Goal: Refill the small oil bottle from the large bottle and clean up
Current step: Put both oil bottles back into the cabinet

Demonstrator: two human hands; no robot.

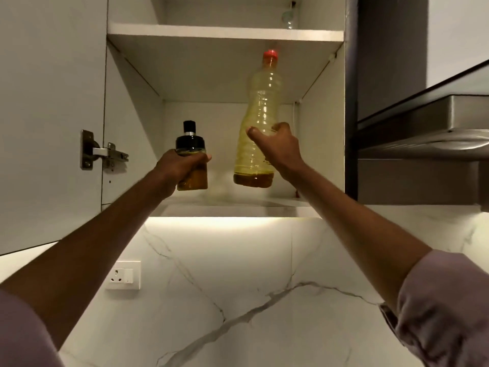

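In the open cupboard: both hands are reaching up into the lower compartment of a white wall cupboard (321,123), above a white marble-veined backsplash (238,274).
Left hand: the left hand (180,168) is wrapping its fingers closed around the small clear glass oil bottle with a black pump cap (191,157), holding it upright just above the white lower shelf (232,201).
Right hand: the right hand (277,144) is closing thumb and fingers around the waist of the large ribbed clear plastic oil bottle with a red cap (260,123), which is hanging tilted slightly, clear of the shelf.
Small bottle handling: judging by its glass body it is looking stiff, fragile and possibly slick with oil; a full-palm grip on the body, as here, is seeming the safe hold.
Large bottle handling: it is showing only a shallow amber layer at the bottom, so it is probably feeling light; thin plastic is likely yielding if squeezed, and the narrowed waist is offering the best purchase.
Surface: the shelf is looking smooth and flat; whether it is oily cannot be told.
Room: a steel cooker hood (423,133) is projecting at the right, a metal hinge (103,152) is sitting on the open door at the left, a white wall socket (123,275) is sitting lower left, and a clear glass (288,18) is standing on the far upper shelf.
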